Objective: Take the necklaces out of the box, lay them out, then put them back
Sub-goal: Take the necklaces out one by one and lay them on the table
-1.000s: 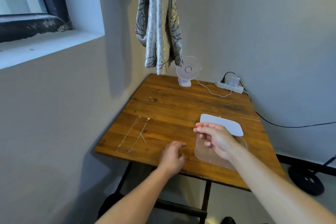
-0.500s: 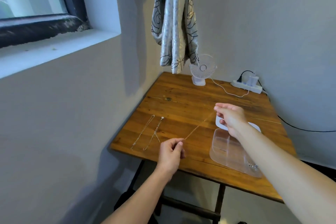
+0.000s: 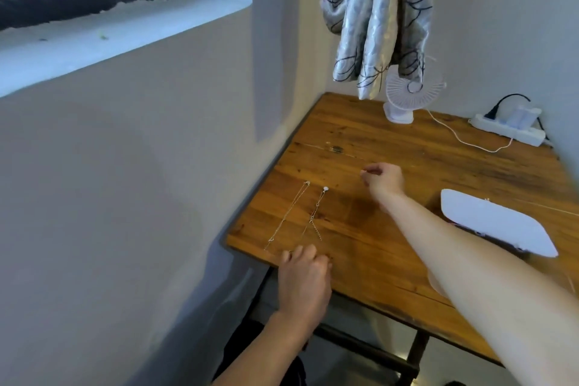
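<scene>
From the head view, the thin chain pinched between the left hand [image 3: 305, 273] at the counter [image 3: 391, 254] edge and the right hand [image 3: 383, 180] farther back is too fine to make out. Set down carelessly, it could tangle with the two laid-out necklaces [image 3: 300, 216] just left of it, or slide off the near edge.

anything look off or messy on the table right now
Nothing stands out. Two thin chain necklaces lie side by side, fairly straight, on the wooden table. The white box lid lies flat to the right.
</scene>
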Motion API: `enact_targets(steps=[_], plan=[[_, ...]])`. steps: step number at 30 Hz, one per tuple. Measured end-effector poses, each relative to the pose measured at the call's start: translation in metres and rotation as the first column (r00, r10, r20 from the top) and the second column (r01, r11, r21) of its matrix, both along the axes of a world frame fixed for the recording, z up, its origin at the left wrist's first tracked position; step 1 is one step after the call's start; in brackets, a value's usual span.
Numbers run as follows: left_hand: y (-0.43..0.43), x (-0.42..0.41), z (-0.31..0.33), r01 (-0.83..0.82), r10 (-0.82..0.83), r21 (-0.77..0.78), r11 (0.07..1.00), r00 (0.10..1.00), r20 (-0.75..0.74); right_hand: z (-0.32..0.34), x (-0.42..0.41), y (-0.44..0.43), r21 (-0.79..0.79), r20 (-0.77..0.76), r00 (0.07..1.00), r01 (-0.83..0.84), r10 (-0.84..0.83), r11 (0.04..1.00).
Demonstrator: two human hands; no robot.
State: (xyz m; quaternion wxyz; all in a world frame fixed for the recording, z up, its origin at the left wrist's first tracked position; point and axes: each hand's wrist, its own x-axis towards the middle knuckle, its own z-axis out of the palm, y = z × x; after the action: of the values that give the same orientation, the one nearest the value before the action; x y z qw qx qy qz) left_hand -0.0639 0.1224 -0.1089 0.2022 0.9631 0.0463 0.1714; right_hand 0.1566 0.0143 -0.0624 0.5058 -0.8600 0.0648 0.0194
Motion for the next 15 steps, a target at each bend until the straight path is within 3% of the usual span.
enact_targets(steps=[3,6,8,11,15], plan=[[0.002,0.008,-0.006,0.012,-0.012,-0.008,1.0,1.0,0.005,-0.014,0.012,0.005,-0.238,0.045,0.993,-0.095,0.108,0.967],[0.003,0.008,-0.014,0.006,-0.005,-0.019,1.0,0.999,0.036,-0.025,0.017,0.004,-0.528,0.095,0.974,-0.125,0.205,0.84],[0.004,0.007,-0.018,0.011,-0.01,-0.02,1.0,0.999,0.046,-0.027,0.019,0.002,-0.613,0.123,0.959,-0.128,0.254,0.78],[0.004,0.003,-0.018,0.012,-0.011,-0.025,1.0,0.999,0.041,-0.019,0.016,-0.004,-0.602,0.104,0.964,-0.135,0.244,0.787],[0.006,-0.002,-0.015,0.005,-0.004,-0.044,0.999,1.0,0.015,0.006,-0.008,-0.033,-0.458,0.193,0.95,-0.133,0.245,0.879]])
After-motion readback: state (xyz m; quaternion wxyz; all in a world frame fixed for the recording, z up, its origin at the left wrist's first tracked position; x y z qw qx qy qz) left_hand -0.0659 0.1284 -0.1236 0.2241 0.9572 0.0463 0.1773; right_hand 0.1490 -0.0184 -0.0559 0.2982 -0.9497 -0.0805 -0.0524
